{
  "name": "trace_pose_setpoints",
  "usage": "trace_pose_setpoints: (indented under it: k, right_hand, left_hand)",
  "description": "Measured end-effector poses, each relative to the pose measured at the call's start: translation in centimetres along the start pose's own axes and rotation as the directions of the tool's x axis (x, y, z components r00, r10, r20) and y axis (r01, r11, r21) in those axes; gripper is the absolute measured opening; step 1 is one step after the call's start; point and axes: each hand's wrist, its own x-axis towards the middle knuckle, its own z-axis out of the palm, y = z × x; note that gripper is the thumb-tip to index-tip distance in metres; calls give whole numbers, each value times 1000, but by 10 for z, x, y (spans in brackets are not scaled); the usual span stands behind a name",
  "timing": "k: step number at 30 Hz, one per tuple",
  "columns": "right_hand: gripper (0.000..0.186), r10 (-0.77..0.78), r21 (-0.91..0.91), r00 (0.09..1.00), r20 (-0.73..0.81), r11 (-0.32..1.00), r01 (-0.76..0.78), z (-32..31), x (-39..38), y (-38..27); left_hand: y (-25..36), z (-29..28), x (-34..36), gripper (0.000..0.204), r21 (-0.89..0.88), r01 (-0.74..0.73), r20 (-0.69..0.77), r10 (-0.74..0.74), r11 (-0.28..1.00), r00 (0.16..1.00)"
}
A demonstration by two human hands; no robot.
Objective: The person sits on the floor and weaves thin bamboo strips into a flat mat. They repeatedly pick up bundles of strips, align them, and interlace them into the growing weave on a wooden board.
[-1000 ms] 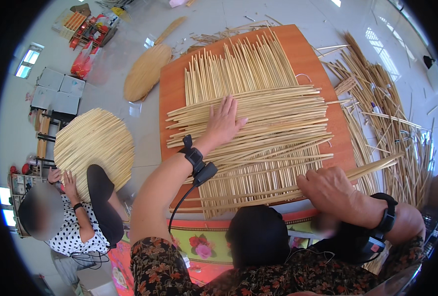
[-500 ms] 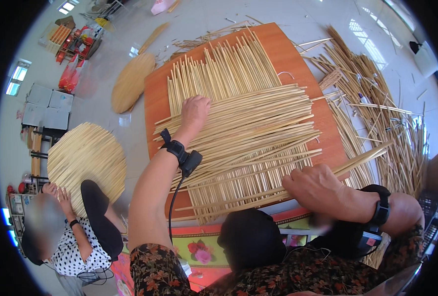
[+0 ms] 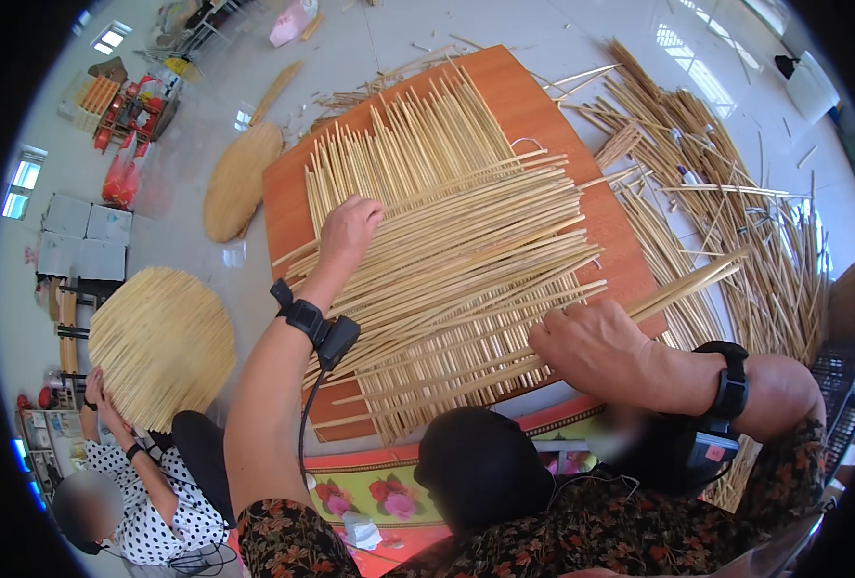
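On the orange board [image 3: 533, 106] on the floor, the woven mat [image 3: 456, 241] looks maybe half done: crosswise strips fill the middle, but the upright ends at the far and near edges are still loose. The left hand [image 3: 349, 229] lies flat and open on the weave, pressing it down. The right hand [image 3: 591, 342] has its grip closed around a long bamboo strip [image 3: 683, 287] at the mat's near right edge.

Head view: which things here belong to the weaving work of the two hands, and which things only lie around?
In the work:
- left hand pressing on the woven strip mat
- right hand on a long strip
- orange board under the mat

Lying about:
- loose strip pile
- oval mat on the floor
- round mat held by another person
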Motion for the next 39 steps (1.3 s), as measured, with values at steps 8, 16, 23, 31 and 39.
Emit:
trace_pose_setpoints:
  k: [8,16,23,31,39]
  right_hand:
    - [13,81,-44,972,-219,995,-93,-15,3,-3]
    - [9,-96,-62,953,-287,995,82,-8,11,4]
    - [6,78,60,996,-42,995,-76,-16,3,-1]
    - [5,102,-26,984,146,995,-99,-20,-5,0]
    - [4,64,-9,992,111,998,-64,-12,10,2]
  left_hand:
    - [100,-34,-32,17,-477,323,502,-48,818,864]
    - [176,-71,-67,20,-592,552,780,244,587,576]
    - [160,-45,-63,22,-609,508,756,251,610,605]
    - [115,0,9,22,-394,221,664,111,892,739]
    - [-22,44,51,12,291,-27,175,-25,956,984]
